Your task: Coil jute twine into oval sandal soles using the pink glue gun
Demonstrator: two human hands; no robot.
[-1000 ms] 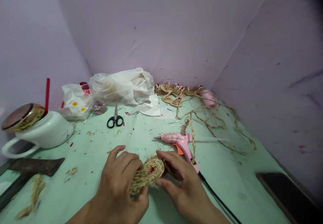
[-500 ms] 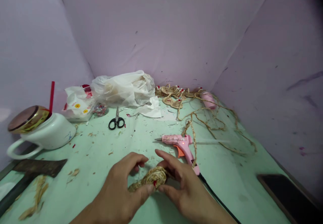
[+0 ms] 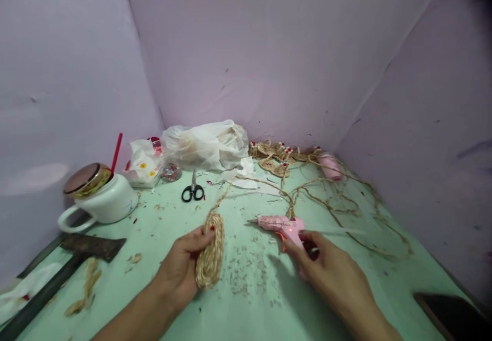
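Note:
A long oval coil of braided straw cord (image 3: 213, 259), with a small red spot near its upper end, is pinched upright in my left hand (image 3: 184, 259). From its top, the loose braided cord (image 3: 261, 181) runs right across the table. To the right, my right hand (image 3: 326, 267) is closed round the handle of a pink glue gun (image 3: 282, 223) with an orange trigger and a small lit light. The gun's metal nozzle points left, toward the coil, and a clear glue stick sticks out of its back.
Black-handled scissors (image 3: 192, 190) lie behind the coil. At left are a white mug (image 3: 111, 203) and a hammer-like tool (image 3: 92, 246). Along the back sit a plastic bag (image 3: 215, 144), finished straw pieces (image 3: 274, 166) and a pink spool (image 3: 330, 167). A dark phone (image 3: 449, 310) lies at right.
My right hand has let go of the straw coil and taken hold of the glue gun. The coil, now in my left hand alone, has moved left and turned upright. The view has shifted.

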